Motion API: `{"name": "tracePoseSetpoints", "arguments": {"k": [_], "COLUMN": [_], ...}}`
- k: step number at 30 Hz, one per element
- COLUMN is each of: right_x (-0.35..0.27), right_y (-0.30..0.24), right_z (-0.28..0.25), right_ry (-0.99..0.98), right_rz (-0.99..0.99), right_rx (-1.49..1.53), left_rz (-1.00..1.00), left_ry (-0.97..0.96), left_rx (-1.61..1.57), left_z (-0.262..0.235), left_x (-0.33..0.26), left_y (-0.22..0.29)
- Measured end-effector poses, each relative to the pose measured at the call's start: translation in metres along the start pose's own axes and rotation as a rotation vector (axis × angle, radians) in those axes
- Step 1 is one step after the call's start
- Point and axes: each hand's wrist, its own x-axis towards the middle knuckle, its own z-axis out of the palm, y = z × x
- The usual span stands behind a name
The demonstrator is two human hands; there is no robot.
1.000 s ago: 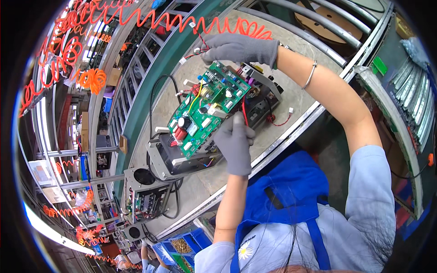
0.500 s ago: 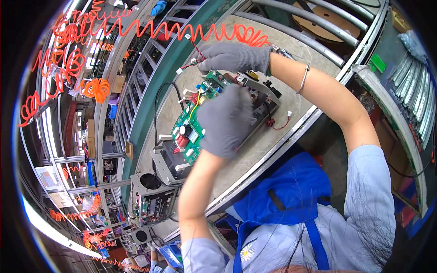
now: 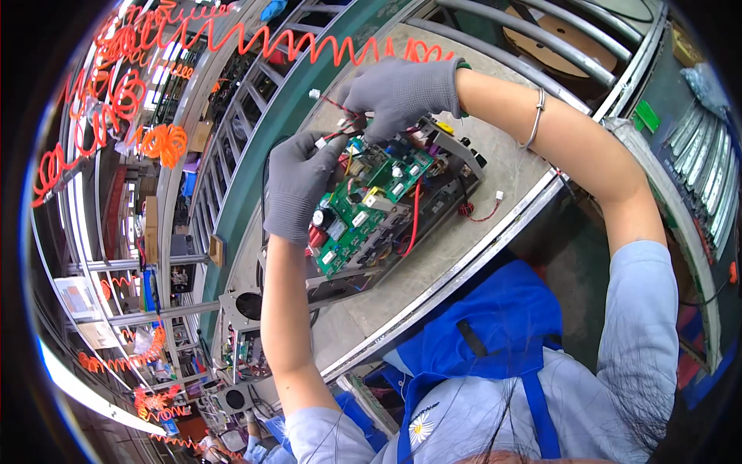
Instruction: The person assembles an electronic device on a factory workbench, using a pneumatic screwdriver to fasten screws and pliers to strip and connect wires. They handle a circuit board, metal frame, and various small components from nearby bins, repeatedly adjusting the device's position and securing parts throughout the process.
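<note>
Both of my hands wear grey knitted gloves. My right hand (image 3: pixel 406 94) is closed on a thin bundle of red and black wires (image 3: pixel 340 106) above the far end of an open electronic unit. Beside it, on the left, my left hand (image 3: pixel 297 182) has its fingers pinched at a white plug (image 3: pixel 321 143) on one of these wires. Under the hands lies the unit's green circuit board (image 3: pixel 363 232), with several capacitors, white connectors and a yellow wire. A thick red wire (image 3: pixel 417 220) loops over its near side. The left fingertips partly hide the wire they hold.
The unit rests on a grey worktop (image 3: pixel 464 224) edged by a metal rail. Another wire with a white plug (image 3: pixel 498 196) lies at its right. An orange coiled hose (image 3: pixel 309 48) hangs beyond. Metal rollers (image 3: pixel 495 62) stand behind, and a second unit (image 3: pixel 247 305) sits at the left.
My left hand has moved from over the circuit board to the far left, up to the wires. The right hand has shifted slightly, still holding the wires. The board is now more exposed.
</note>
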Motion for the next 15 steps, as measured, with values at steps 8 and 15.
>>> {"name": "tracePoseSetpoints", "arguments": {"k": [8,15], "right_x": [0.043,0.013], "right_y": [-0.041,-0.105], "right_z": [0.011,-0.034], "right_ry": [0.016,0.102], "right_rz": [-0.115,-0.273], "right_rx": [-0.007,-0.135], "left_rz": [0.411,0.078], "left_ry": [0.422,0.243], "left_rx": [0.150,-0.309], "left_z": [0.073,0.137], "left_x": [-0.120,-0.131], "left_y": [-0.023,-0.045]}}
